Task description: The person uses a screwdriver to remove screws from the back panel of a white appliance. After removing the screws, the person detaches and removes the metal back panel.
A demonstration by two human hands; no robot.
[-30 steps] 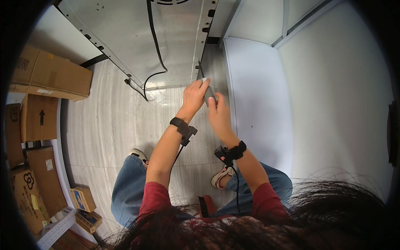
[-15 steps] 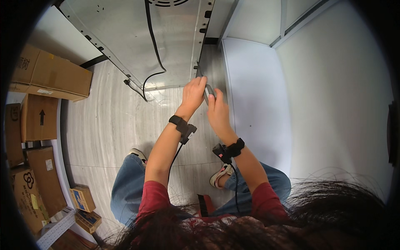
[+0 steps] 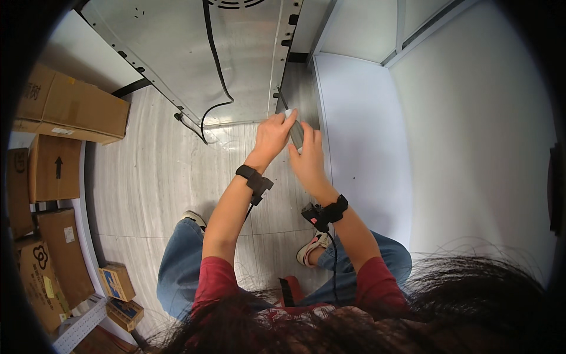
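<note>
A screwdriver [image 3: 296, 137] with a grey handle and a thin dark shaft slants up to the lower right edge of a metal panel [image 3: 177, 65]. Its tip meets the panel near a screw or small hole on that edge; which one I cannot tell. My left hand [image 3: 273, 139] is closed round the front of the handle, where the shaft begins. Just behind it, my right hand [image 3: 309, 162] has its fingers and thumb on either side of the handle's rear part.
A black power cord [image 3: 219, 65] hangs down the panel, its plug [image 3: 178, 117] beside the panel's lower edge. Cardboard boxes [image 3: 82, 106] fill shelving on the left. A white cabinet base [image 3: 362, 130] borders the right. My shoes [image 3: 312, 249] are on the wood-patterned floor [image 3: 141, 177].
My right hand's fingers have loosened and shifted on the handle, the thumb coming away from its top. More of the grey handle shows. My left hand has moved slightly left.
</note>
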